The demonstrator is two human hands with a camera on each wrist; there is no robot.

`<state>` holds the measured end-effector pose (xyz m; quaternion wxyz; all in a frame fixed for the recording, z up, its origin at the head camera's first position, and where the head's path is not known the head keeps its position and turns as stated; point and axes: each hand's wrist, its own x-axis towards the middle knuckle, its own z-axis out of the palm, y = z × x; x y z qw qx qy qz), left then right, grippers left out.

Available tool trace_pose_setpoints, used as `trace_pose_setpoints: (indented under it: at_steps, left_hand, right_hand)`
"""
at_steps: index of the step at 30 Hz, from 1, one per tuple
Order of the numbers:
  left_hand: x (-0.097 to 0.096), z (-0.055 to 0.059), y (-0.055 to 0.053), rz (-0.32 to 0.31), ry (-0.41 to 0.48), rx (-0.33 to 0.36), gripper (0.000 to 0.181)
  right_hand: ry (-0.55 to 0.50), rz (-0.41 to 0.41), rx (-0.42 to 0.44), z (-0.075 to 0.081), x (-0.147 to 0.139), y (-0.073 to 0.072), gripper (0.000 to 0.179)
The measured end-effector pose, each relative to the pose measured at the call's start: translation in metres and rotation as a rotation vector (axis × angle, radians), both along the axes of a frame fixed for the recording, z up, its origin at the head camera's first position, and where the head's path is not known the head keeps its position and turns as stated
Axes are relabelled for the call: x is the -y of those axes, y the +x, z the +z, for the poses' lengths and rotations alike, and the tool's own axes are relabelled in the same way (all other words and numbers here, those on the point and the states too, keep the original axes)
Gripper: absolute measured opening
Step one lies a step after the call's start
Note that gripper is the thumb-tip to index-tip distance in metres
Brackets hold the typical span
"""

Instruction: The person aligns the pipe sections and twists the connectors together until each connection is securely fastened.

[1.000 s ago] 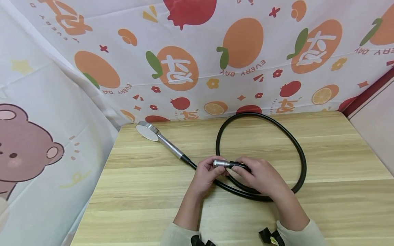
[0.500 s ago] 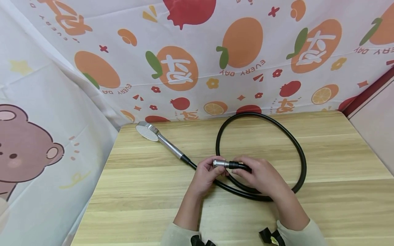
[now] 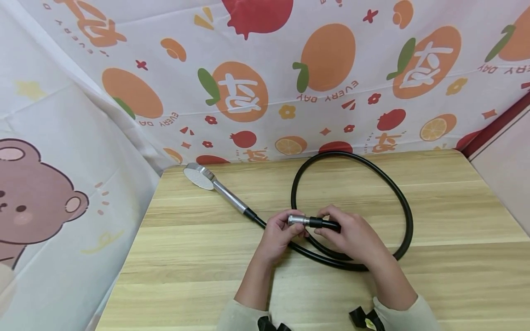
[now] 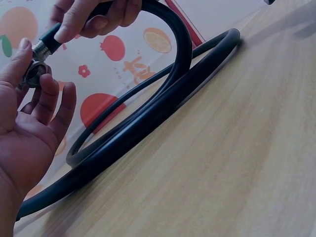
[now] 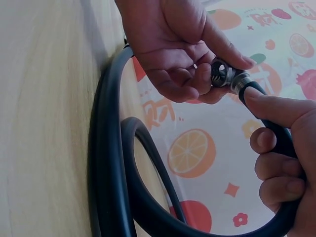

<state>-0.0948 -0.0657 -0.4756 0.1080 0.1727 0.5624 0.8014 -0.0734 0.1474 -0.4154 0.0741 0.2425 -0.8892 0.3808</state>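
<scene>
In the head view, my left hand (image 3: 274, 236) pinches the silver metal fitting (image 3: 296, 220) at the end of a black shower hose (image 3: 405, 202). The fitting's threaded opening (image 5: 218, 74) shows in the right wrist view, between the left thumb and fingers. Just right of it, my right hand (image 3: 355, 235) holds the hose by its black end sleeve; in the right wrist view the thumb lies along the sleeve and several fingers curl round the hose. At the back left rests a silver shower head (image 3: 199, 176), joined to the hose's other end.
The hose lies in a wide loop on the wooden table (image 3: 186, 276), passing beneath both hands. Behind the table hangs a white cloth (image 3: 285, 115) printed with fruit. A second cloth with a bear (image 3: 33, 202) hangs at the left, and a pale panel (image 3: 503, 165) stands at the right.
My right hand's fingertips have slid slightly right along the hose and spread, showing more of the black sleeve. My left hand keeps its pinch on the fitting. The shower head stays put.
</scene>
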Motion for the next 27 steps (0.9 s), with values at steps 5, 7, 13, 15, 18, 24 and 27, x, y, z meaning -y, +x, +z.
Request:
trace_pose_setpoints:
  at_steps: [5, 7, 13, 15, 18, 24, 27]
  left_hand:
    - [-0.001, -0.001, 0.0, 0.001, -0.005, 0.004, 0.023]
    - [-0.002, -0.001, 0.0, 0.002, -0.01, 0.007, 0.023]
    - [-0.002, -0.002, 0.0, 0.016, -0.048, 0.013, 0.026]
    - [-0.003, -0.002, 0.0, 0.024, -0.05, 0.017, 0.025]
    - [-0.005, -0.002, 0.0, 0.043, -0.044, 0.031, 0.021]
    - [-0.009, -0.002, 0.001, 0.074, -0.009, 0.071, 0.017]
    - [-0.011, -0.003, 0.001, 0.068, 0.009, 0.075, 0.017]
  right_hand:
    - [0.027, -0.002, -0.033, -0.001, -0.003, -0.002, 0.022]
    - [0.044, -0.002, -0.032, -0.002, -0.003, -0.002, 0.019]
    - [0.094, -0.006, -0.001, -0.004, -0.003, -0.004, 0.015]
    - [0.093, -0.019, 0.014, -0.004, -0.003, -0.004, 0.018]
    - [0.089, -0.039, 0.009, -0.004, -0.003, -0.004, 0.031]
    - [0.082, -0.052, -0.204, -0.008, 0.002, -0.005, 0.031]
    - [0.104, -0.103, -0.294, -0.008, 0.004, -0.004, 0.026]
